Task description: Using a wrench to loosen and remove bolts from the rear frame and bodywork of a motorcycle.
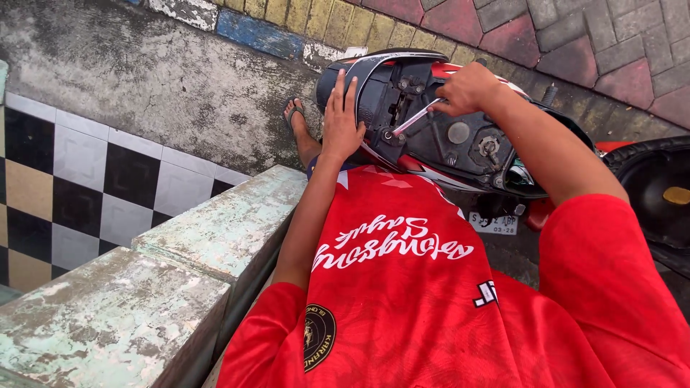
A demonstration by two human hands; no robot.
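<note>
Red jersey (431,302) (white script), sandal (293,111)

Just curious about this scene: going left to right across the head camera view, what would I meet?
Checkered tiles → worn concrete ledge → left hand flat on the scooter's rear body → slim metal tool → right hand → black seat.

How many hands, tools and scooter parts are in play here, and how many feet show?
Hands: 2, left hand flat on the scooter panel, right hand gripping the tool
Tools: 1, silver tool
Scooter panels: 1
Sandalled feet: 1
Total: 5
</note>
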